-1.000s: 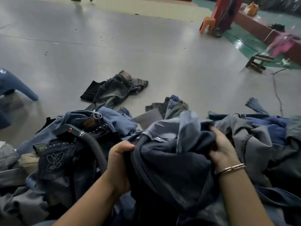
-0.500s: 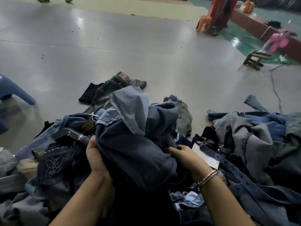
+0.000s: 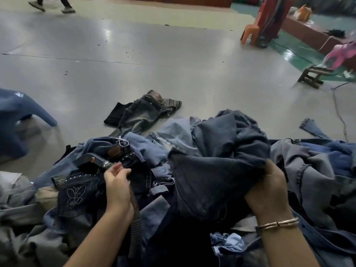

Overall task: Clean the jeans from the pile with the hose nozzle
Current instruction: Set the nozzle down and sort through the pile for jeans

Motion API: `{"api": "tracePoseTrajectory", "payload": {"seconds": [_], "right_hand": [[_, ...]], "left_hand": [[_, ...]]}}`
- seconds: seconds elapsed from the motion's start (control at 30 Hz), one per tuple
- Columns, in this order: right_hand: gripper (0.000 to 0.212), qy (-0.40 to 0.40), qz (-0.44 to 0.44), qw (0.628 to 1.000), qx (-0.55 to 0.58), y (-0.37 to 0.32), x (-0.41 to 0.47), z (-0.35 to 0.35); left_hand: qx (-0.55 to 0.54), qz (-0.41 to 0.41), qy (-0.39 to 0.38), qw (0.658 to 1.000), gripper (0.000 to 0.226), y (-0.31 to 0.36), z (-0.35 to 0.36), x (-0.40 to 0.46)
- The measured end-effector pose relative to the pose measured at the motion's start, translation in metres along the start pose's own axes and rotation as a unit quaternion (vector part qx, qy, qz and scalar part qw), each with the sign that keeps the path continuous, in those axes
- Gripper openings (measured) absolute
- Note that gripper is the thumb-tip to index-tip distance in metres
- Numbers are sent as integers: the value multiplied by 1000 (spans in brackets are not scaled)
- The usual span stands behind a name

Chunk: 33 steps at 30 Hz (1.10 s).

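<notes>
A dark blue pair of jeans (image 3: 217, 160) lies bunched on top of the pile of jeans (image 3: 317, 170) in front of me. My right hand (image 3: 269, 187) grips a fold of it at its right side. My left hand (image 3: 116, 179) has its fingers loosely spread just beside the black hose nozzle (image 3: 87, 160), at the metal collar where the ribbed hose (image 3: 135, 214) joins; it holds nothing. The nozzle lies on dark jeans with a butterfly pocket (image 3: 76, 194). The hose runs down past my left wrist.
A grey pair of jeans (image 3: 140, 114) lies alone on the grey floor beyond the pile. A blue plastic chair (image 3: 17, 112) stands at left. A wooden stool (image 3: 312, 78), a cable (image 3: 339, 112) and an orange chair (image 3: 250, 33) are far right. A person's feet (image 3: 52, 6) walk at the back.
My left hand let go of the dark jeans and moved left to the nozzle. My right hand swung the bundle over to the right of the pile.
</notes>
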State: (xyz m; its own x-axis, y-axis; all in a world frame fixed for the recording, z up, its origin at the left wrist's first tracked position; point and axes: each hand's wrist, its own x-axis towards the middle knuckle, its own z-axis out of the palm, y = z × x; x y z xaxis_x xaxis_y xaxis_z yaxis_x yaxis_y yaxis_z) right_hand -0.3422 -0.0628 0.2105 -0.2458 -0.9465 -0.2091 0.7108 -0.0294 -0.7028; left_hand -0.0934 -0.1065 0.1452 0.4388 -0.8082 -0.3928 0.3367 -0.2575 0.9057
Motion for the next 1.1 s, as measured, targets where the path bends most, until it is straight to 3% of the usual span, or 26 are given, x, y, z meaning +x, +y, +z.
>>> {"api": "tracePoseTrajectory", "payload": {"seconds": [0.07, 0.1, 0.17, 0.2, 0.23, 0.27, 0.3, 0.37, 0.4, 0.47, 0.5, 0.6, 0.67, 0.7, 0.77, 0.8, 0.83, 0.87, 0.9, 0.93, 0.97, 1.0, 1.03, 1.07, 1.1], "right_hand": [[43, 15, -25, 996, -83, 8, 0, -3], [37, -16, -22, 996, -83, 14, -2, -1], [28, -88, 11, 993, -78, 25, -7, 4], [28, -112, 31, 989, -87, 27, -10, 4], [28, -122, 40, 987, -100, 28, -12, 2], [30, -117, 42, 986, -114, 26, -12, -2], [33, -103, 28, 987, -123, 22, -11, -8], [43, -2, -24, 983, -180, 6, -2, -16], [45, 58, -57, 971, -226, -1, 0, -20], [37, 121, -89, 951, -270, -3, 3, -27], [31, 120, -74, 956, -257, 1, 2, -27], [25, 5, 16, 984, -177, 5, -4, -5], [34, -26, -2, 933, -360, -4, -7, 2], [50, -39, -39, 874, -483, -5, -9, 5], [73, -54, -123, 716, -685, 1, -20, 7], [66, -52, -167, 653, -737, 9, -24, 8], [49, -48, -204, 625, -752, 17, -25, 4], [34, -49, -219, 633, -741, 24, -22, 7], [40, -34, -207, 680, -703, 31, -18, 8], [48, -7, -162, 755, -635, 34, -13, 9], [51, 36, -109, 820, -561, 36, -7, 8], [51, 78, -71, 857, -504, 37, -2, 8], [51, 108, -51, 875, -469, 37, 0, 8], [48, 128, -39, 888, -441, 37, 0, 8], [42, 142, -28, 905, -401, 36, -1, 9]], "left_hand": [[41, 218, -99, 970, 12, 20, 7, -11], [87, 257, -170, 947, 18, 24, 13, -15], [213, 241, -274, 906, 42, 18, 25, -21], [284, 239, -298, 879, 39, 12, 32, -25], [327, 254, -296, 861, 22, 8, 38, -31], [321, 257, -280, 867, 9, 4, 41, -34], [267, 237, -256, 898, 14, 2, 42, -34], [35, 119, -217, 968, 16, 14, 39, -35], [-76, 55, -228, 969, 16, 18, 37, -34], [-168, -53, -281, 943, 27, 23, 33, -39], [-163, -111, -299, 934, 35, 23, 32, -41], [-119, -218, -324, 913, 39, 24, 29, -37], [-92, -235, -298, 921, 38, 27, 27, -30], [-83, -238, -293, 922, 38, 27, 27, -26], [-61, -236, -297, 923, 40, 27, 27, -23], [-48, -231, -292, 927, 40, 26, 27, -23], [-41, -223, -286, 931, 40, 27, 28, -23], [-34, -202, -272, 940, 38, 29, 30, -25], [-15, -132, -246, 960, 31, 26, 31, -24], [44, 4, -192, 980, 20, 25, 30, -23], [147, 192, -130, 962, 7, 25, 30, -24], [255, 381, -72, 886, 13, 24, 29, -27], [303, 526, -69, 792, 20, 19, 27, -29], [322, 608, -114, 717, 20, 11, 27, -34], [331, 642, -184, 666, 17, 4, 28, -41]]}}
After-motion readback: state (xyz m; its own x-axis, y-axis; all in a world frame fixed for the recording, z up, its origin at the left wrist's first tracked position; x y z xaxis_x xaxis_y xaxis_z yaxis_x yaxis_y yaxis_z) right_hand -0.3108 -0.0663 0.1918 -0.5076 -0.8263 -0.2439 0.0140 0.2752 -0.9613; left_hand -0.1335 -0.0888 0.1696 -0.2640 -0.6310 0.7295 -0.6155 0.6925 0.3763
